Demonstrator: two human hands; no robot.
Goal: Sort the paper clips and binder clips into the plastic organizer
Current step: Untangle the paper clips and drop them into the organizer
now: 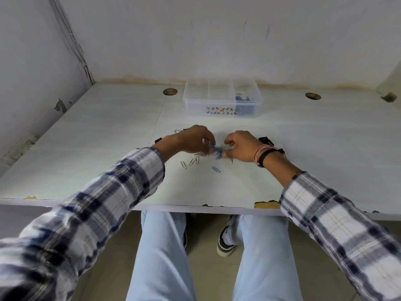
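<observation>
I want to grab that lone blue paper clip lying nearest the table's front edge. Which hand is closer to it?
Right, narrowly. The right hand sits just above and right of the lone blue paper clip; the left hand is farther up and left.

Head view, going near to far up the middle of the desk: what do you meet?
Chipped desk edge → lone blue paper clip → silver paper clips → both hands, left hand and right hand, gathering a blue clip cluster → bare desk → plastic organizer, blue clips in its right compartment → wall.

Plaid sleeves (121,185), navy-white; right wrist: black band (265,156), pink threads; pale-blue jeans (160,257).
</observation>
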